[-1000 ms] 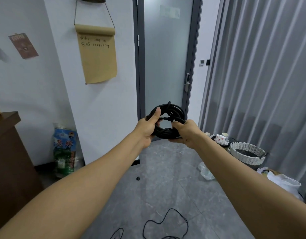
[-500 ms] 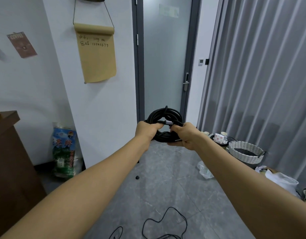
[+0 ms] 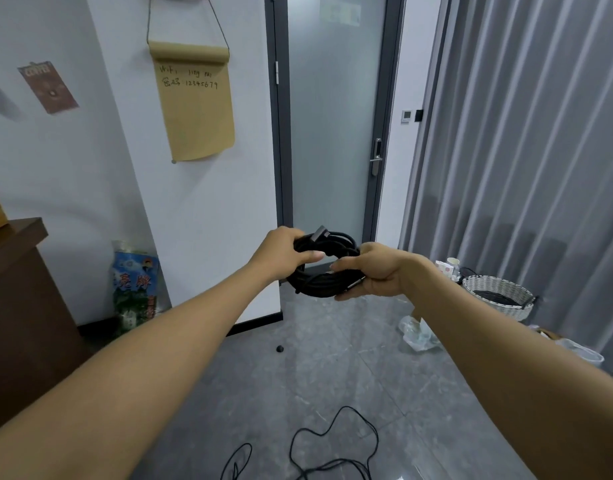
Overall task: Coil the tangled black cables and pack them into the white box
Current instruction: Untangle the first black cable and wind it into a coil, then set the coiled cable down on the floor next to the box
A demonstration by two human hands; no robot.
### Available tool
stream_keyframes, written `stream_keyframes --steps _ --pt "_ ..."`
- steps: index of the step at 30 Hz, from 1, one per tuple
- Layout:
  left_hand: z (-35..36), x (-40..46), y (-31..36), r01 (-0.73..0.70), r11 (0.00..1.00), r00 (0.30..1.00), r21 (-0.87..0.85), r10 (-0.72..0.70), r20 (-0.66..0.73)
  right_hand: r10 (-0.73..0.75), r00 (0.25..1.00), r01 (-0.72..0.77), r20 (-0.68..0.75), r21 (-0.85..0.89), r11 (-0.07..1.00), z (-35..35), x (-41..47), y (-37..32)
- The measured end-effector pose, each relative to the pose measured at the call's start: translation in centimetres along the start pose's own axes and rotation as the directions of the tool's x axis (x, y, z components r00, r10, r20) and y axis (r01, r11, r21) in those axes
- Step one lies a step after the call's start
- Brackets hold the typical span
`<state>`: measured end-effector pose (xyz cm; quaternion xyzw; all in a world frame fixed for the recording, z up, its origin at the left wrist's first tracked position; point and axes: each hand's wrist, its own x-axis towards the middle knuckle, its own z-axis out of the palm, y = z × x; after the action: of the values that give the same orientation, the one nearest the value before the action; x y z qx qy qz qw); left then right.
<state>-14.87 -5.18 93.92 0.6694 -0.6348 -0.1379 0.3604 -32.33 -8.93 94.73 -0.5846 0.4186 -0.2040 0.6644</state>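
Lowered since the earlier frame, one coiled cable bundle (image 3: pixel 324 263) sits mid-frame, tilted flatter, long axis left-right; left hand (image 3: pixel 284 252) curls round its left side, right hand (image 3: pixel 371 271) pinches its right; one loose cable (image 3: pixel 332 448) lies on the floor (image 3: pixel 332 368) below

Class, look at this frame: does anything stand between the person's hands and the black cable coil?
No. Both the left hand and the right hand already grip the cable coil directly, one on each side. The white box is not in view.
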Motion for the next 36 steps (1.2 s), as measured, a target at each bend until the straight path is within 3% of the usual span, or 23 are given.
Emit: stream_keyframes --steps 4,13,18,26,30,36 --pt "-0.2 0.0 -0.7 0.102 0.987 0.994 -0.126 -0.098 0.037 -0.034 0.998 0.033 0.051 0.025 0.999 -0.2 0.7 0.2" --pt "2.5 -1.6 -4.6 0.379 0.855 0.922 -0.355 -0.383 0.063 -0.029 0.994 0.042 -0.102 0.129 0.991 1.4 5.4 4.9" --pt "6.0 -3.3 -10.4 0.531 0.786 0.84 -0.318 -0.536 0.078 0.061 0.995 -0.05 -0.078 0.14 0.989 3.6 9.0 10.2" --pt "12.2 -9.6 -22.8 0.698 0.68 0.694 -0.225 -0.72 -0.023 0.237 0.971 -0.232 -0.031 0.112 0.966 8.1 14.2 22.6" --pt "16.4 -14.4 -29.3 0.792 0.578 0.594 -0.196 -0.804 0.029 0.33 0.944 -0.325 -0.031 0.102 0.94 10.6 16.0 29.7" --pt "22.9 -21.6 -38.5 0.84 0.509 0.532 -0.19 -0.841 0.099 0.434 0.9 -0.43 -0.044 0.07 0.9 14.4 19.4 42.6"
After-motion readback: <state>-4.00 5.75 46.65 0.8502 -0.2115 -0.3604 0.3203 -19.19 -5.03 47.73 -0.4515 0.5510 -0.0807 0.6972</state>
